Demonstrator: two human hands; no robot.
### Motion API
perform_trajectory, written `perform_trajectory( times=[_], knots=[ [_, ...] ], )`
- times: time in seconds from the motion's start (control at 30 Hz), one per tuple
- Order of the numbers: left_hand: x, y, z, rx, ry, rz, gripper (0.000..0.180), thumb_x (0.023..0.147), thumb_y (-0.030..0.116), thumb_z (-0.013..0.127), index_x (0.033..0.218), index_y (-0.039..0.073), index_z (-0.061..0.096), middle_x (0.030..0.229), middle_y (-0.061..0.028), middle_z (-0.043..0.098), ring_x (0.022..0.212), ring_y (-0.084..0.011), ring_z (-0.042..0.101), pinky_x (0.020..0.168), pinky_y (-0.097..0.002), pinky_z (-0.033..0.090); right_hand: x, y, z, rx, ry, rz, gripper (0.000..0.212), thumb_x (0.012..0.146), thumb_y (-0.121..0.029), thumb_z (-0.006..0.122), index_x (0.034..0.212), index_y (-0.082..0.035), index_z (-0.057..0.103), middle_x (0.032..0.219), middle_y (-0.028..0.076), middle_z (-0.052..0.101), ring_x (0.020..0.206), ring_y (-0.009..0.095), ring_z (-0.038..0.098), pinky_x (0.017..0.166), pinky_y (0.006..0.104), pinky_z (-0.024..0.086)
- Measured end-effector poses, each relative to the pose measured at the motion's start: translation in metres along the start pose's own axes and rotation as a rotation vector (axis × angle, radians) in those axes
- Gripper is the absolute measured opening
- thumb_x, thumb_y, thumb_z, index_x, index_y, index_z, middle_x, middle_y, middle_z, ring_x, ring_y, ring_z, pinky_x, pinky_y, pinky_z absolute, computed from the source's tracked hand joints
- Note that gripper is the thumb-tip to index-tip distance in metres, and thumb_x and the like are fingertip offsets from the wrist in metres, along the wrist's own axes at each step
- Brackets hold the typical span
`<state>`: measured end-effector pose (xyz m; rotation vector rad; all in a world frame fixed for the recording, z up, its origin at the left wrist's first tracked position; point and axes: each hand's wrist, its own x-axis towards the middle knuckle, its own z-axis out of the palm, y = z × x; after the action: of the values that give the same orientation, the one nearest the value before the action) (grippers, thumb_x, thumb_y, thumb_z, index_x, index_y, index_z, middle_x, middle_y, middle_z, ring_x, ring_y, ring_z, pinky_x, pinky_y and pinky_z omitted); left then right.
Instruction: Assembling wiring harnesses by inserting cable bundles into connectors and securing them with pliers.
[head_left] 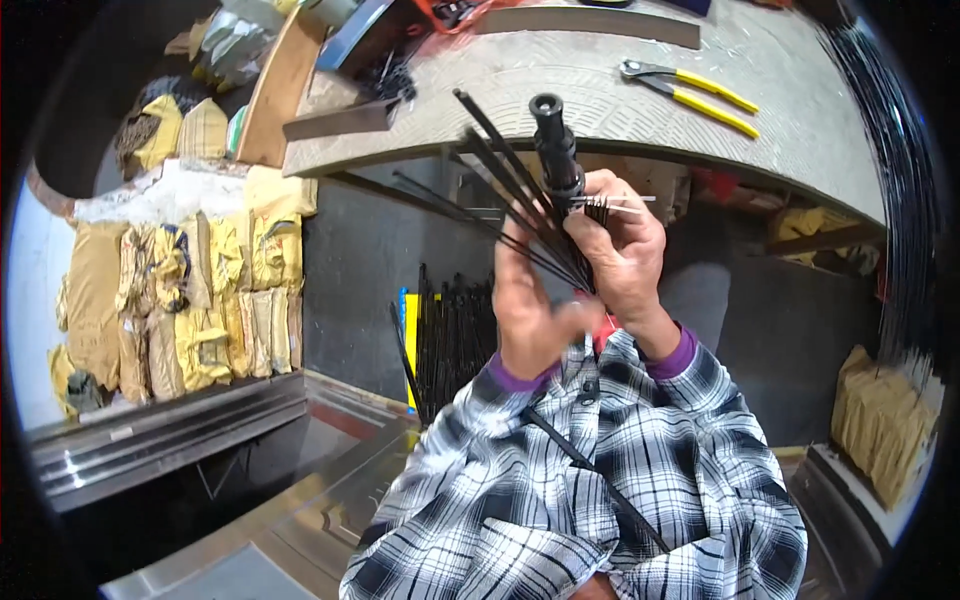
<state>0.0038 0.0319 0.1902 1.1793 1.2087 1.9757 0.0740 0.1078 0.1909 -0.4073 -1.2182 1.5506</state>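
Note:
In front of my chest is what looks like an umbrella frame, with a stepped black tube (556,150) pointing up and away and thin black ribs (505,175) fanned out to its left. My right hand (625,255) is closed around the frame just below the tube, its thumb pressed on the base of the ribs. Thin white pins (630,204) stick out by its fingertips. My left hand (525,310) curls around the ribs from the left; its thumb is blurred and some fingers are hidden behind the ribs. A black rod (600,475) slants across my shirt.
On the grey bench (580,60) beyond my hands lie yellow-handled pliers (695,95) and a dark metal strip (345,120). Black rods (455,345) stand in a bundle below left, and more long rods (895,170) hang at the right. Brown paper packages (100,290) are stacked at left.

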Motion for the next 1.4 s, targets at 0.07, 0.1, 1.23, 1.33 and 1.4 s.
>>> perform_trajectory(
  times=[0.07,0.1,1.23,1.33,1.4],
  knots=[
    [0.021,0.008,0.01,-0.129,0.188,-0.104,0.047,0.077,-0.001,0.064,0.118,-0.003,0.043,0.108,-0.0088,0.056,0.093,-0.0131,0.055,0.084,-0.0255,0.043,-0.004,0.008,0.004,0.022,-0.051,-0.094,0.013,0.079,0.008,0.058,0.084,0.0,0.049,0.093,0.006,0.052,0.085,0.008,0.05,0.072,0.0199,0.042],
    [0.025,0.003,0.008,-0.152,0.216,-0.045,0.038,0.08,0.001,0.061,0.115,-0.003,0.046,0.103,-0.0091,0.058,0.092,-0.0135,0.055,0.083,-0.0264,0.044,-0.007,0.01,0.01,0.069,-0.041,-0.086,0.014,0.079,0.008,0.058,0.084,-0.001,0.049,0.093,0.006,0.052,0.087,0.008,0.05,0.074,0.02,0.042],
    [0.007,0.018,-0.024,-0.044,0.438,0.032,0.024,0.079,-0.002,0.063,0.101,-0.008,0.058,0.09,-0.0131,0.064,0.079,-0.0156,0.06,0.076,-0.0271,0.048,-0.009,0.006,0.016,-0.166,-0.301,-0.047,0.014,0.074,-0.002,0.068,0.084,0.004,0.061,0.082,0.008,0.058,0.076,0.014,0.054,0.068,0.0239,0.042],
    [0.007,0.017,-0.024,0.004,0.432,0.042,0.026,0.077,-0.002,0.065,0.102,-0.007,0.058,0.09,-0.0119,0.064,0.079,-0.0142,0.059,0.076,-0.0259,0.047,-0.01,0.005,0.014,-0.189,-0.265,-0.11,0.015,0.073,-0.003,0.069,0.085,0.004,0.062,0.082,0.009,0.059,0.075,0.013,0.054,0.067,0.0235,0.042],
    [0.006,0.016,-0.024,-0.004,0.439,0.033,0.026,0.077,-0.002,0.065,0.101,-0.007,0.058,0.09,-0.0116,0.064,0.079,-0.0138,0.059,0.076,-0.0254,0.047,-0.011,0.004,0.014,-0.219,-0.216,-0.057,0.015,0.071,-0.001,0.07,0.084,0.003,0.064,0.079,0.009,0.06,0.073,0.013,0.055,0.065,0.0234,0.042]
  ],
)
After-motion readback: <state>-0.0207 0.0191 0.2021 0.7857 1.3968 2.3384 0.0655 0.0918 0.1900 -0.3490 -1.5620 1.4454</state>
